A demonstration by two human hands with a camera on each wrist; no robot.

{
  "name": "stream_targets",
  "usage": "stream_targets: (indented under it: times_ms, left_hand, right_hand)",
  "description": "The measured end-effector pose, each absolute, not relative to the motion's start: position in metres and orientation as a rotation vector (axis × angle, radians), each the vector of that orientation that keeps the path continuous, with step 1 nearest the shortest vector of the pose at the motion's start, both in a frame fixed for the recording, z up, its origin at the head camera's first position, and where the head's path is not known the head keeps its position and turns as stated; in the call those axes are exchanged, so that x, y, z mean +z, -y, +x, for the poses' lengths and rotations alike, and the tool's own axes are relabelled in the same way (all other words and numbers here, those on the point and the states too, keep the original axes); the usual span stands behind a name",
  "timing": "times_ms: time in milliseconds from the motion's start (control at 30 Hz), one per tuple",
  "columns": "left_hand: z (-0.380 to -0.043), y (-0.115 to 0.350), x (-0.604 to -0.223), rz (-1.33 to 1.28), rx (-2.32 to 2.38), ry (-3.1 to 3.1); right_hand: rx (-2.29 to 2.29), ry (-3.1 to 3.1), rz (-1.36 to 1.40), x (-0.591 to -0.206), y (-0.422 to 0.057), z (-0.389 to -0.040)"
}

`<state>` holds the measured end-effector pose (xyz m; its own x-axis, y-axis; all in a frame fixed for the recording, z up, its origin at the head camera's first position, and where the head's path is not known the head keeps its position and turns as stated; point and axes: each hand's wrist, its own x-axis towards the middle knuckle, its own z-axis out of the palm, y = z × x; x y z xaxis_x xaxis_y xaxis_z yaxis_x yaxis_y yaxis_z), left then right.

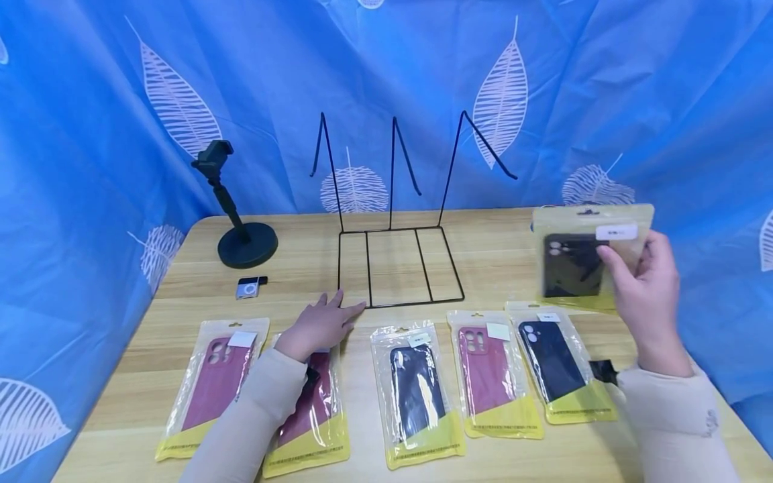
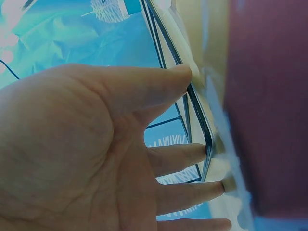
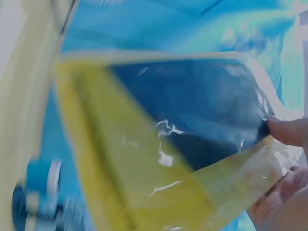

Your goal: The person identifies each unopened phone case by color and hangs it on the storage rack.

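In the head view my right hand (image 1: 655, 302) pinches a packaged black phone case (image 1: 570, 272) by its side edge, thumb on the front. It is raised above the table's right side, and the right wrist view shows the yellow corner of its clear packet (image 3: 120, 183). With fingers spread, my left hand (image 1: 320, 325) rests at the front left corner of a black wire rack (image 1: 401, 305). Seen from the left wrist, the thumb (image 2: 159, 84) touches the rack's wire. Below that hand lies a packaged dark red phone case (image 1: 311, 409), partly hidden by the forearm.
Along the front lie more packaged cases: a red one (image 1: 220, 376) at left, a black one (image 1: 417, 389) mid-table, a red one (image 1: 486, 369) and a black one (image 1: 552, 362) at right. A black phone stand (image 1: 247, 245) and small silver gadget (image 1: 248, 288) occupy the back left.
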<state>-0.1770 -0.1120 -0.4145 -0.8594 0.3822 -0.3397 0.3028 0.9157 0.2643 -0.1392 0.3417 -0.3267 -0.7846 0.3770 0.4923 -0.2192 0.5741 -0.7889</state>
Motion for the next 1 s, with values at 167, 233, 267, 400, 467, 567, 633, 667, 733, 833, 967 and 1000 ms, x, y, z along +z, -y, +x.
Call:
stream_targets:
  times_ms: [167,233,267,400,467,567,633,667,733,833,967,1000]
  left_hand:
    - [-0.179,0.112,-0.42,0.502,0.187,-2.748]
    - [-0.18,0.113,-0.422,0.501,0.141,-2.78]
    - [-0.181,0.113,-0.423,0.503,0.121,-2.793]
    - [-0.184,0.114,-0.425,0.5,0.122,-2.819]
    - [-0.185,0.113,-0.424,0.508,0.136,-2.833]
    - [-0.187,0.112,-0.422,0.537,0.138,-2.872]
    - [-0.188,0.111,-0.421,0.556,0.117,-2.902]
    - [-0.189,0.111,-0.42,0.559,0.105,-2.915]
    - [-0.191,0.11,-0.419,0.559,0.081,-2.937]
    - [-0.192,0.109,-0.418,0.527,0.071,-2.959]
    - [-0.192,0.106,-0.416,0.511,0.07,-2.963]
    - [-0.192,0.106,-0.415,0.521,0.066,-2.961]
  right_hand:
    - [1.468,1.961,0.119,-0.311,-0.301,-0.159]
    - [1.518,1.949,0.169,-0.307,-0.29,-0.165]
    - [1.55,1.939,0.192,-0.307,-0.285,-0.169]
    - [1.629,1.942,0.23,-0.308,-0.27,-0.181]
    - [1.652,1.947,0.221,-0.311,-0.266,-0.186]
    - [1.665,1.961,0.187,-0.316,-0.264,-0.193]
    - [1.684,1.956,0.173,-0.319,-0.264,-0.198]
    - [1.693,1.955,0.169,-0.32,-0.263,-0.2]
    - [1.707,1.954,0.166,-0.322,-0.263,-0.204]
    - [1.701,1.967,0.157,-0.324,-0.261,-0.21]
    - [1.679,1.98,0.132,-0.325,-0.26,-0.216]
    - [1.677,1.981,0.13,-0.325,-0.26,-0.217]
